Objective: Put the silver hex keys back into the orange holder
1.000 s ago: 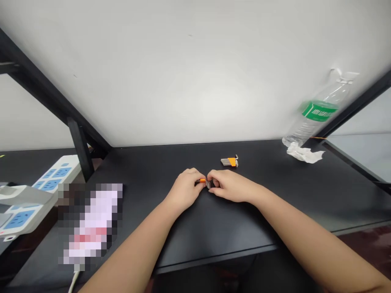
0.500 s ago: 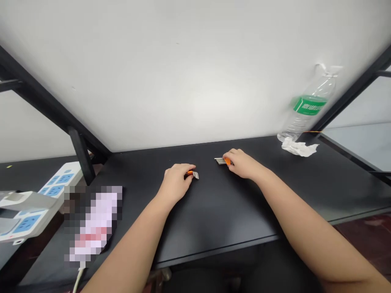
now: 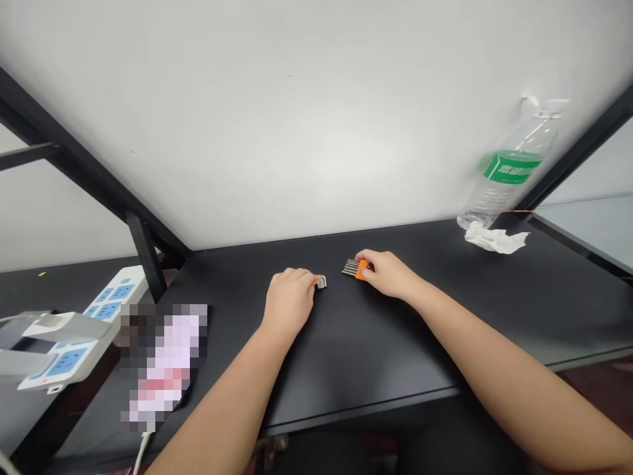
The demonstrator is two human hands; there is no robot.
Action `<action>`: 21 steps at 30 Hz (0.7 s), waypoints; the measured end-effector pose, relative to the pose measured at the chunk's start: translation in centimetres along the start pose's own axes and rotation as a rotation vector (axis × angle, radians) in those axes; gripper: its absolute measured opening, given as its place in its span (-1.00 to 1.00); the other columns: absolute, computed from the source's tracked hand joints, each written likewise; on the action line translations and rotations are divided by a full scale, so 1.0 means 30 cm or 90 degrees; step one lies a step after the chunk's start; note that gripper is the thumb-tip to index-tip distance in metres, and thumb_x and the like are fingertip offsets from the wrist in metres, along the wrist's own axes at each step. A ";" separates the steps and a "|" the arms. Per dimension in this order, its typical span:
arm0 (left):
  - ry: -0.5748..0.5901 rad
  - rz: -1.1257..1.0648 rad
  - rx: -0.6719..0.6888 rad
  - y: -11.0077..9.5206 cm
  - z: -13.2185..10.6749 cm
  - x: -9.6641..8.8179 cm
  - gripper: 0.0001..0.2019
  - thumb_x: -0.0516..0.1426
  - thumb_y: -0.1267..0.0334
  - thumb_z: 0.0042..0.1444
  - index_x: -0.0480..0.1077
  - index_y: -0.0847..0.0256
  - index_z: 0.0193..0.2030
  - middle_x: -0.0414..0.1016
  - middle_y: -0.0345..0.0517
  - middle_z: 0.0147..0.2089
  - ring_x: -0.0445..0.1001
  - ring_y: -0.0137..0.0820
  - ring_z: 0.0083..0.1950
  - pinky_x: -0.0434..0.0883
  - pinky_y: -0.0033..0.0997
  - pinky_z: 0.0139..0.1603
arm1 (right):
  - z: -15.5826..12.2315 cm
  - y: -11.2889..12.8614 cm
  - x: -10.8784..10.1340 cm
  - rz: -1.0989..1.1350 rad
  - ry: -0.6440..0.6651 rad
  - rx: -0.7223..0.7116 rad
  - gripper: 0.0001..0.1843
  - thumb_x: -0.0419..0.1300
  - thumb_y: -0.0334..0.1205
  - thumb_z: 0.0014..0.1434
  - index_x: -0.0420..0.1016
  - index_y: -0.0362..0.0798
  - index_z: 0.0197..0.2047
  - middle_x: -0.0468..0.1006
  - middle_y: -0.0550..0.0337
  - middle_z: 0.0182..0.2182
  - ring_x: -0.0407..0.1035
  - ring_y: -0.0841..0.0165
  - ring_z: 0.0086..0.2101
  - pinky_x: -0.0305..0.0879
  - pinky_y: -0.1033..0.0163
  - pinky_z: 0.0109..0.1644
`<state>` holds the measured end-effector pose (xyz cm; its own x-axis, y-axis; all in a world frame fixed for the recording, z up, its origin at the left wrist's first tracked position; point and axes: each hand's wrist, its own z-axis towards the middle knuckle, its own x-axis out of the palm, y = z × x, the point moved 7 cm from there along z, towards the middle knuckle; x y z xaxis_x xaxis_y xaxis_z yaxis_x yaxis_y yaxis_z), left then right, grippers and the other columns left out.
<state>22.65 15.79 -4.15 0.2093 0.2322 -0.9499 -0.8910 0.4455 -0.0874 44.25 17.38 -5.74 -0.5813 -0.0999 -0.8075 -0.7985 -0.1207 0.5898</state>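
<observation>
R hand (image 3: 388,272): grip closed, thumb + fingers pinching orange holder (image 3: 362,270) of R hex-key set (image 3: 351,267); long shafts aim L, bent ends mostly hidden by hand. L hand (image 3: 289,300): grip curled snug over L hex-key set (image 3: 322,282); short bent ends poke out R side w/ sliver of orange at fingertips, rest hidden. Both sets approx. mid-tabletop, apart, near each other. Tabletop (image 3: 356,356): smooth black, soft sheen twd front, thin line along front edge. L end: pixelated pale-pink item (image 3: 173,349), white cable (image 3: 141,455) off near end; detail unreadable. Past L frame bar (image 3: 89,168): white power strip (image 3: 109,310), blue sockets, grey plugs (image 3: 74,328). Back: off-white wall (image 3: 316,132), bright patch ctr, few small marks. Back R: clear bottle (image 3: 514,168), green label, nr wall; looks tilted, can't tell if lens. Crumpled white tissue (image 3: 495,239) just in front; thin orange wire (image 3: 519,211) to R. R frame bar (image 3: 588,142) slants up, black like L one. Lower R: dk-red floor (image 3: 601,389), part visible.
</observation>
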 end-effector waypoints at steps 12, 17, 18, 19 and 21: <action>0.106 0.012 -0.007 -0.015 -0.019 0.085 -0.46 -0.04 0.32 0.39 0.19 0.15 0.48 0.21 -0.06 0.52 0.19 -0.13 0.53 0.20 0.13 0.49 | -0.011 0.044 0.020 0.076 0.020 -0.098 -0.55 0.07 -0.24 0.39 0.39 0.08 0.30 0.64 0.16 -0.10 0.52 0.36 -0.23 0.36 0.27 -0.07; 0.105 -0.009 -0.006 -0.001 -0.007 0.098 -0.47 -0.04 0.30 0.38 0.17 0.11 0.48 0.17 -0.08 0.54 0.15 -0.10 0.54 0.18 0.22 0.49 | -0.011 0.047 0.062 0.138 0.078 -0.074 -0.51 0.06 -0.29 0.37 0.34 0.04 0.34 0.62 0.23 -0.27 0.42 0.47 -0.53 0.38 0.31 -0.27; 0.096 -0.011 -0.005 0.000 -0.006 0.093 -0.47 -0.03 0.30 0.38 0.18 0.12 0.47 0.19 -0.06 0.53 0.15 -0.07 0.54 0.18 0.23 0.48 | -0.010 0.046 0.067 0.150 0.082 -0.069 -0.51 0.08 -0.29 0.36 0.34 0.03 0.33 0.62 0.23 -0.25 0.42 0.48 -0.55 0.38 0.32 -0.30; 0.079 -0.013 -0.005 -0.001 -0.006 0.084 -0.48 -0.01 0.30 0.37 0.20 0.14 0.46 0.21 -0.02 0.52 0.15 -0.04 0.54 0.18 0.24 0.48 | -0.010 0.045 0.070 0.157 0.082 -0.066 -0.50 0.10 -0.29 0.35 0.34 0.03 0.33 0.63 0.22 -0.23 0.41 0.49 -0.56 0.39 0.32 -0.33; 0.028 -0.024 0.005 -0.014 -0.009 0.054 -0.50 0.02 0.32 0.33 0.26 0.20 0.41 0.28 0.06 0.48 0.18 0.00 0.51 0.20 0.20 0.47 | -0.009 0.043 0.071 0.159 0.076 -0.062 -0.48 0.12 -0.29 0.32 0.33 0.03 0.33 0.62 0.19 -0.17 0.40 0.50 -0.58 0.38 0.32 -0.39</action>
<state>23.26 15.74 -5.73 0.2252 0.1773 -0.9580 -0.8794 0.4604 -0.1215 42.02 16.74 -6.69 -0.7309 -0.2536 -0.6337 -0.6107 -0.1716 0.7730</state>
